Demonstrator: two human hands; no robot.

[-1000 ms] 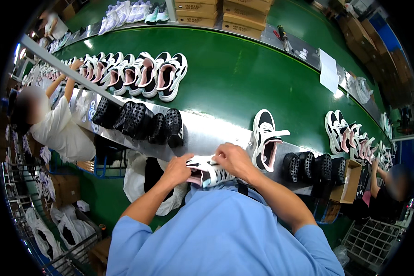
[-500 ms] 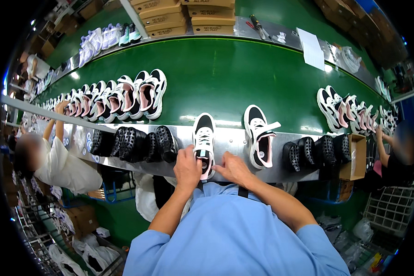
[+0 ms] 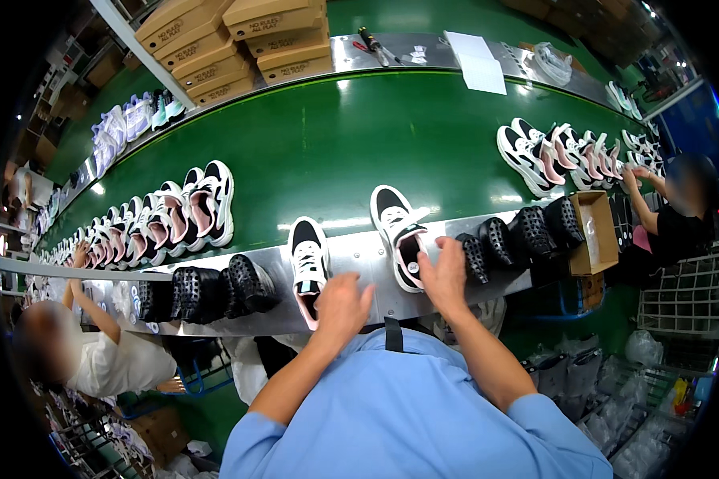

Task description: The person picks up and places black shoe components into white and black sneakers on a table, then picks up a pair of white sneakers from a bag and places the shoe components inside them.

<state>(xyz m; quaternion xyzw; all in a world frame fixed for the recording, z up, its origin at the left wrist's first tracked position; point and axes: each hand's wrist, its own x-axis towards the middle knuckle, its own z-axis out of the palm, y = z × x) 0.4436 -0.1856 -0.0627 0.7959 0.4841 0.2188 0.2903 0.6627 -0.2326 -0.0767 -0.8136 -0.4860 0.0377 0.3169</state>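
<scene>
A long green conveyor belt (image 3: 359, 136) runs past a metal ledge (image 3: 351, 255) in a shoe workshop. Two black-and-white sneakers lie across the ledge: the left hand (image 3: 339, 307), fingers loosely spread, touches the heel of the left sneaker (image 3: 306, 267), and the right hand (image 3: 445, 275) rests open against the right sneaker (image 3: 398, 231). Black soles (image 3: 204, 289) stand nearby.

A stack of flat brown cardboard boxes (image 3: 232, 40) with dark print stands at the far edge of the green belt, upper left of centre. A white paper sheet (image 3: 475, 61) lies on the metal rail to their right. A small open brown carton (image 3: 595, 233) sits at the near rail, right side. Clear plastic bags (image 3: 639, 399) fill wire baskets at lower right.
</scene>
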